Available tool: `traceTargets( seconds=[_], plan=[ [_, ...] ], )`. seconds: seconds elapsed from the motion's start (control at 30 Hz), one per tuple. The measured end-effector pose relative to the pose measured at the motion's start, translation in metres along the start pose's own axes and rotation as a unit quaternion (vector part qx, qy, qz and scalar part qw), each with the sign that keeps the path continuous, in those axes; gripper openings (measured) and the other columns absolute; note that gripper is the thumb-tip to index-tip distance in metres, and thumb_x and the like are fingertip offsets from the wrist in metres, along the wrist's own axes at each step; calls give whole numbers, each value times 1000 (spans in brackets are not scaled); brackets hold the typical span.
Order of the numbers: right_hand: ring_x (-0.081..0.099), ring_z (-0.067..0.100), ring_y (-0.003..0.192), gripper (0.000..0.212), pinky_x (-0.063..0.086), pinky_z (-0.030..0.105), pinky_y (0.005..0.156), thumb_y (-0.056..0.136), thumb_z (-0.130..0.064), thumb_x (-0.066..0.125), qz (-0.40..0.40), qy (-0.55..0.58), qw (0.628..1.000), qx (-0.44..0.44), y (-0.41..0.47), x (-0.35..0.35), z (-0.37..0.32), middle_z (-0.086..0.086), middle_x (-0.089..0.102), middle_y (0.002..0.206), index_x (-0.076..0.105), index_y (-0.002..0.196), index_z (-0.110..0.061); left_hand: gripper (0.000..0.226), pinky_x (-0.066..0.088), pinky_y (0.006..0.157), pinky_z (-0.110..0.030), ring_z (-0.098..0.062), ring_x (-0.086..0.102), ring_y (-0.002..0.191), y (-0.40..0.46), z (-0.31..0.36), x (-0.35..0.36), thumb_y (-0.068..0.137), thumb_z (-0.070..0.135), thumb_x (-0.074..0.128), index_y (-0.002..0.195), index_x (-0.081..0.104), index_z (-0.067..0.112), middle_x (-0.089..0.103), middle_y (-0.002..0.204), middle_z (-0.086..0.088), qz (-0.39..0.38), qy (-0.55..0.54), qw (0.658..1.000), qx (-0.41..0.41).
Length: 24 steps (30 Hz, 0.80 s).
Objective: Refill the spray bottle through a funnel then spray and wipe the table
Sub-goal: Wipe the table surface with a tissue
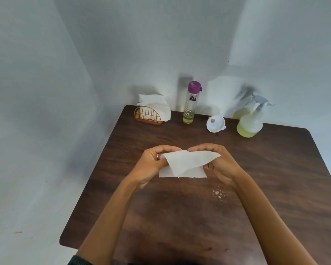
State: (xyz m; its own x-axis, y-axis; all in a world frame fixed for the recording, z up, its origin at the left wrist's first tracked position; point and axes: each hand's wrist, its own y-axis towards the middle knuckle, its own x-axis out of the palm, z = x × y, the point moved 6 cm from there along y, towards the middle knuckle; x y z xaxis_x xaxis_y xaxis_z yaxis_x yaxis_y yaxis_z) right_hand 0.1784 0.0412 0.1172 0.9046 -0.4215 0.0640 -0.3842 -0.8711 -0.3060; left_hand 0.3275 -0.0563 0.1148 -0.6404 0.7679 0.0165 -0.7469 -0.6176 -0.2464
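Observation:
Both hands hold a white paper napkin (185, 163) above the middle of the dark wooden table (161, 217). My left hand (153, 165) pinches its left end and my right hand (220, 165) pinches its right end, with the sheet partly folded between them. Small droplets of spray (218, 194) lie on the table just below my right hand. The spray bottle (250, 121), holding pale yellow liquid, stands at the back right. A white funnel (215, 123) lies on the table to its left. A clear bottle with a purple cap (190, 104) stands at the back centre with a little yellow liquid.
An orange wire napkin holder (148, 115) with white napkins stands at the back left of the table. White walls close in behind and to the left. The table's left edge runs diagonally toward me.

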Motion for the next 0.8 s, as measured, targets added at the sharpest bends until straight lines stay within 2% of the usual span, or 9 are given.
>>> traceTargets(
  seconds=[0.07, 0.13, 0.23, 0.33, 0.47, 0.53, 0.6, 0.67, 0.8],
  plan=[
    [64, 25, 95, 25, 55, 34, 73, 88, 1, 58, -3, 6, 1000, -8, 1, -1, -1, 8, 71, 97, 75, 77, -13, 21, 59, 73, -27, -14, 66, 99, 0, -2, -4, 85, 8, 70, 92, 73, 27, 73, 98, 10, 27, -7, 1000, -4],
    [63, 25, 97, 25, 56, 31, 71, 86, 5, 59, -14, -21, 999, -30, 2, -1, -3, 7, 70, 97, 74, 75, -12, 19, 59, 72, -26, -14, 66, 99, -1, -4, -6, 86, 7, 68, 89, 74, 25, 73, 96, 10, 49, -17, 999, -15],
    [66, 20, 95, 18, 56, 24, 70, 80, 9, 66, -34, -68, 993, -93, 1, 2, -7, 9, 70, 101, 72, 84, -7, 17, 59, 77, -32, -17, 67, 103, -2, -9, -4, 93, 15, 60, 95, 74, 25, 73, 103, 5, 55, -74, 995, -47],
    [67, 13, 96, 29, 56, 20, 75, 71, 8, 75, -37, -105, 983, -148, 2, 3, -9, 10, 69, 106, 72, 94, -9, 21, 58, 82, -37, -22, 66, 107, -5, -18, 2, 98, 22, 51, 104, 71, 21, 69, 116, -5, 63, -166, 979, -98],
    [59, 9, 101, 36, 52, 13, 80, 64, 2, 82, -20, -215, 959, -183, 7, 3, -2, -1, 62, 112, 72, 86, -25, 46, 56, 86, -40, -28, 67, 106, -8, -29, 15, 100, 45, 36, 120, 63, 15, 68, 119, -12, 50, -315, 932, -174],
    [54, 6, 105, 35, 47, 5, 83, 66, 0, 82, -2, -277, 942, -191, 9, 3, 2, -5, 56, 117, 72, 87, -27, 54, 56, 83, -37, -28, 68, 106, -9, -32, 18, 97, 55, 34, 121, 62, 16, 69, 118, -11, 45, -337, 921, -191],
    [49, 1, 106, 35, 41, -1, 84, 68, -2, 81, 14, -321, 922, -214, 8, 7, 4, -8, 51, 122, 73, 92, -27, 48, 55, 86, -36, -28, 65, 110, -9, -34, 24, 95, 51, 43, 121, 62, 16, 68, 119, -11, 39, -320, 927, -191],
    [47, -3, 104, 34, 41, -1, 83, 70, -2, 80, 17, -335, 915, -223, 6, 11, 5, -9, 46, 126, 75, 96, -24, 37, 54, 86, -35, -27, 64, 113, -9, -36, 29, 94, 37, 52, 121, 63, 14, 67, 122, -11, 39, -302, 932, -197],
    [45, -2, 108, 39, 40, -1, 83, 74, -2, 76, -9, -369, 912, -180, 6, 6, 10, -11, 46, 128, 72, 101, -30, 33, 58, 81, -31, -23, 64, 112, -7, -38, 34, 100, 27, 45, 123, 64, 12, 66, 123, -10, 35, -298, 935, -189]
  ],
)
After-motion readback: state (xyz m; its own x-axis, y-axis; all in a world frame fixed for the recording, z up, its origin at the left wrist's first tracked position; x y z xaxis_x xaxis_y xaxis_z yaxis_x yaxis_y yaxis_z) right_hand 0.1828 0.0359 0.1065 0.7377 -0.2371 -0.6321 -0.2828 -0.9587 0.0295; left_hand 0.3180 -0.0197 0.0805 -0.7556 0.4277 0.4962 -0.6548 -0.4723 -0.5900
